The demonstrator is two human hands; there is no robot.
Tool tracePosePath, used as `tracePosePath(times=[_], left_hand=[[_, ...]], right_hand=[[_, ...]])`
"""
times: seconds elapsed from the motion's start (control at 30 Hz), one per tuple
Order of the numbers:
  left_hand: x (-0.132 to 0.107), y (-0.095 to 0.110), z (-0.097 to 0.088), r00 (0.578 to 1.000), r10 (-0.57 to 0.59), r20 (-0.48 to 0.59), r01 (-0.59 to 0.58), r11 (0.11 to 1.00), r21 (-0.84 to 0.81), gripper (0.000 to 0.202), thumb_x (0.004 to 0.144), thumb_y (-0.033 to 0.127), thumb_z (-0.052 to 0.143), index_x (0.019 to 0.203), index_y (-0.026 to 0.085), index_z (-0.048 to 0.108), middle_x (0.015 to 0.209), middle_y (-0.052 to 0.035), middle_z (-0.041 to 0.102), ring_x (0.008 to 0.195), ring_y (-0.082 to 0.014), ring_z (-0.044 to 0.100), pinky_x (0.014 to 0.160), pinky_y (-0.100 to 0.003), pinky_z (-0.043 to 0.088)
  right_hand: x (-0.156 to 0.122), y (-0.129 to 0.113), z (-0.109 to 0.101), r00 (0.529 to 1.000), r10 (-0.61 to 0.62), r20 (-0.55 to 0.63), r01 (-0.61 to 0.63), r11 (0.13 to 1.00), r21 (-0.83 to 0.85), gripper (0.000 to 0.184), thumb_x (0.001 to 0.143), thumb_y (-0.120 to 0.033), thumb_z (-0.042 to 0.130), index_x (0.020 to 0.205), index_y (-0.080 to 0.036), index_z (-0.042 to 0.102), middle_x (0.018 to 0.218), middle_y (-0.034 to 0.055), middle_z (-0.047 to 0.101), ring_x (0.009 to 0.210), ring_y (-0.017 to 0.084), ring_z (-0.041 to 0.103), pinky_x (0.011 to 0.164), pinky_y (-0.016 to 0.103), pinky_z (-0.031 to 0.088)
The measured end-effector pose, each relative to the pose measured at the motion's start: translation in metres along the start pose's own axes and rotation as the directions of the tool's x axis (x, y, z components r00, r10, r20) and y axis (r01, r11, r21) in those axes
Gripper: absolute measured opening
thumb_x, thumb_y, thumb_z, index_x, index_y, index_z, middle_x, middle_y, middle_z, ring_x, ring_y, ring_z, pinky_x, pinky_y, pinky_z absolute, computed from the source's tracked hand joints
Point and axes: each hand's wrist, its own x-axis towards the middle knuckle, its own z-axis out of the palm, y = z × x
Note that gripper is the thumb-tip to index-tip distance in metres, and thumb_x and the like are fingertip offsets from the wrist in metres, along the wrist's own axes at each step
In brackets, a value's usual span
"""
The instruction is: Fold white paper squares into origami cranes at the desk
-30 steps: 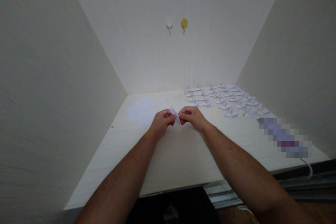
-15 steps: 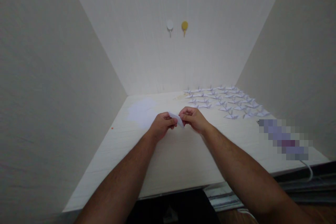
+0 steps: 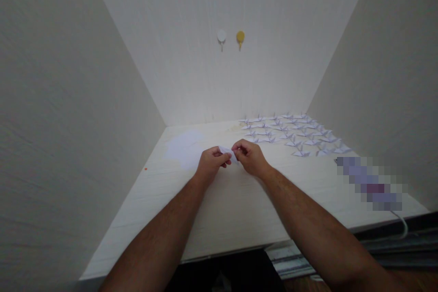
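Note:
My left hand [image 3: 210, 163] and my right hand [image 3: 251, 156] meet over the middle of a pale wooden table [image 3: 239, 210]. Both pinch a small folded piece of white paper [image 3: 226, 151] between thumb and fingers, just above the tabletop. Most of the paper is hidden by my fingers. A flat sheet of pale paper [image 3: 185, 147] lies on the table just left of and behind my left hand.
Several small folded paper cranes [image 3: 294, 132] stand in rows at the back right of the table. A blurred-out object [image 3: 371, 182] with a white cable lies near the right edge. Walls close in on the left, back and right; two round hooks [image 3: 231, 37] hang on the back wall.
Both hands have shifted slightly away from me and closer together. The folded paper has turned from upright to lying flatter between the fingers and shows less.

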Motion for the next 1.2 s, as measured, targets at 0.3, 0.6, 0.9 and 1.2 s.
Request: tracePosePath(times=[0.3,0.6,0.9,1.2], left_hand=[[-0.001,0.000,0.001,0.998,0.049,-0.041,-0.046,0.996,0.074,0.019,0.067,0.030,0.072,0.072,0.013,0.065,0.062,-0.0046,0.068,0.055,-0.0136,0.060,0.051,-0.024,0.044],[-0.005,0.011,0.004,0.999,-0.028,-0.016,0.030,0.978,0.208,0.018,0.069,0.029,0.068,0.070,0.011,0.067,0.058,-0.0054,0.066,0.047,-0.0116,0.055,0.044,-0.022,0.040],[-0.005,0.005,0.010,0.993,-0.107,-0.051,0.108,0.994,0.025,0.018,0.068,0.027,0.067,0.072,0.010,0.068,0.065,-0.0098,0.069,0.062,-0.0199,0.067,0.051,-0.025,0.049],[-0.008,0.010,0.017,0.975,-0.189,-0.118,0.163,0.967,-0.197,0.016,0.063,0.024,0.071,0.066,0.010,0.064,0.062,-0.0080,0.067,0.058,-0.0169,0.066,0.053,-0.024,0.050]], right_hand=[[0.001,-0.005,0.000,0.995,0.100,0.005,-0.100,0.994,0.052,0.008,0.071,-0.021,0.062,0.077,-0.017,0.064,0.071,0.0008,0.064,0.060,0.011,0.057,0.054,0.021,0.044],[0.000,0.001,0.003,0.991,0.131,0.026,-0.130,0.991,-0.031,0.008,0.076,-0.023,0.060,0.076,-0.017,0.064,0.072,0.0009,0.066,0.061,0.011,0.058,0.057,0.022,0.045],[-0.002,-0.003,0.002,1.000,-0.010,0.024,0.017,0.949,-0.315,0.008,0.082,-0.022,0.058,0.082,-0.018,0.064,0.080,0.0033,0.067,0.071,0.014,0.060,0.067,0.025,0.045],[-0.003,-0.003,0.004,0.965,-0.225,0.136,0.263,0.830,-0.493,0.019,0.093,-0.024,0.046,0.093,-0.017,0.064,0.097,0.0082,0.070,0.092,0.019,0.063,0.083,0.031,0.048]])
